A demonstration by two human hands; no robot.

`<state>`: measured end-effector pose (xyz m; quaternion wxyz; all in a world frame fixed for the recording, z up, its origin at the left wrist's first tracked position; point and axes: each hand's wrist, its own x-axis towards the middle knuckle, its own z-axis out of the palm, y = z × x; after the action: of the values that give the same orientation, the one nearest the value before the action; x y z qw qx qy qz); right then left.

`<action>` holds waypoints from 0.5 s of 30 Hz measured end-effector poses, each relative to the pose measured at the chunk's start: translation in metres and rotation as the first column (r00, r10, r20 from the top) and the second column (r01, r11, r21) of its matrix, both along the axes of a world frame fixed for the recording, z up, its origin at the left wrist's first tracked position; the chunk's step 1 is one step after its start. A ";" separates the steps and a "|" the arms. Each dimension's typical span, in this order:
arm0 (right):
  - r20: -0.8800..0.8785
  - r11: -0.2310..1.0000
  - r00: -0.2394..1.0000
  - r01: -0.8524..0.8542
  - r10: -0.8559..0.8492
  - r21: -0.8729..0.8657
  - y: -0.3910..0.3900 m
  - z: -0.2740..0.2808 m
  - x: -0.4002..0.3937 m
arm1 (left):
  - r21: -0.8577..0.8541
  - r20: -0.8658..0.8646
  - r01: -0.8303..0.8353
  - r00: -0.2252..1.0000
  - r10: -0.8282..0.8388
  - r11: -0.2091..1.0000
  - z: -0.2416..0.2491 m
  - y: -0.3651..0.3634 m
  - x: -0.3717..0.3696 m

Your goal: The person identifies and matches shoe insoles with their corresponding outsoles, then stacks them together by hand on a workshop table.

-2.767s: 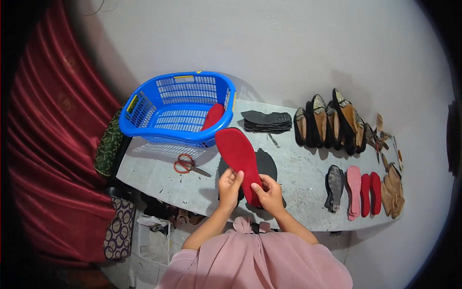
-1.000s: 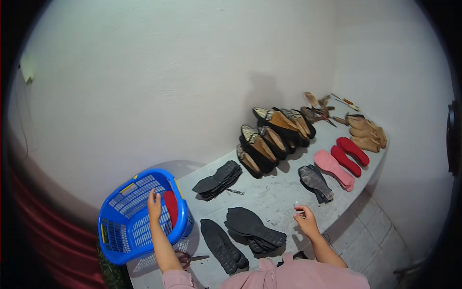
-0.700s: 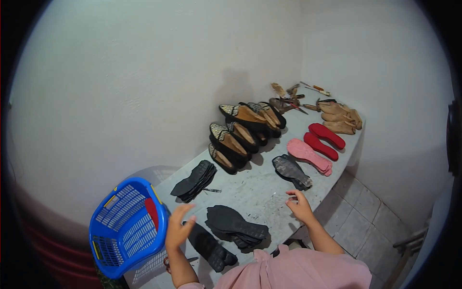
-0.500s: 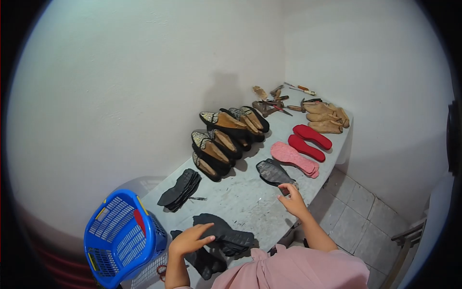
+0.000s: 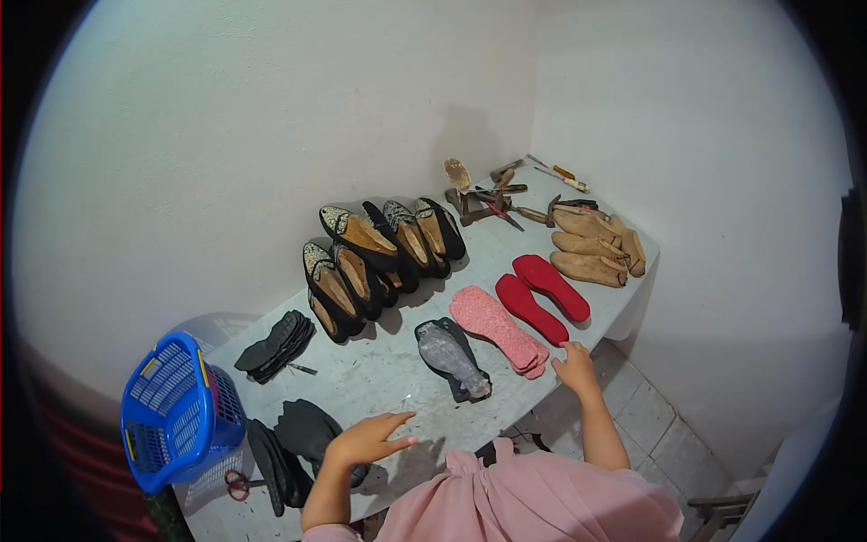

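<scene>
My right hand (image 5: 575,370) is at the table's front edge, fingers apart and holding nothing visible. Its fingertips are close to the heel end of a red insole (image 5: 530,307), which lies beside a second red insole (image 5: 553,286). Just left of that hand is a stack of pink insoles (image 5: 497,327). Farther left lie dark soles, a grey-smeared sole (image 5: 449,359) on top. My left hand (image 5: 368,440) hovers over the near table, fingers stretched and nothing in it. Behind it, partly hidden, is a pile of black sole-shaped pieces (image 5: 307,429).
Black shoes with glittery toes (image 5: 357,239) stand by the wall. Wooden shoe lasts (image 5: 587,246) and hand tools (image 5: 495,194) occupy the far end. Another black stack (image 5: 277,346) lies at left, near a blue basket (image 5: 181,406). Scissors (image 5: 239,485) lie at the near left.
My view has swung right. My right hand has gone from the dark soles toward the red insoles. My left hand has moved right, off the black pile. The grey-smeared sole is turned differently.
</scene>
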<state>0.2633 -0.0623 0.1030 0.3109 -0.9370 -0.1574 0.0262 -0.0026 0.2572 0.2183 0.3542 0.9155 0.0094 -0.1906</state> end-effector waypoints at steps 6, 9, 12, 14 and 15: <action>-0.008 0.998 0.999 -0.042 0.041 -0.048 0.004 -0.040 0.059 | -0.002 0.033 -0.181 0.983 0.181 0.983 -0.034 -0.057 0.030; 0.063 0.997 0.998 -0.024 0.028 -0.070 0.022 -0.049 0.074 | -0.170 0.062 -0.406 0.905 0.421 0.898 -0.045 -0.072 0.027; 0.014 0.971 0.998 -0.052 0.057 -0.232 0.031 -0.057 0.085 | -0.243 0.018 -0.524 0.839 0.544 0.816 -0.053 -0.085 0.023; -0.027 0.973 0.998 -0.058 0.053 -0.224 0.031 -0.057 0.092 | -0.268 -0.016 -0.548 0.825 0.565 0.792 -0.057 -0.090 0.020; -0.048 0.974 0.998 -0.059 0.050 -0.220 0.032 -0.053 0.093 | -0.285 -0.036 -0.552 0.823 0.567 0.783 -0.058 -0.091 0.017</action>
<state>0.3563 -0.0304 0.0496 0.2073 -0.9603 -0.1725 0.0719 0.0144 0.1659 0.1599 0.5219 0.8157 0.2438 -0.0526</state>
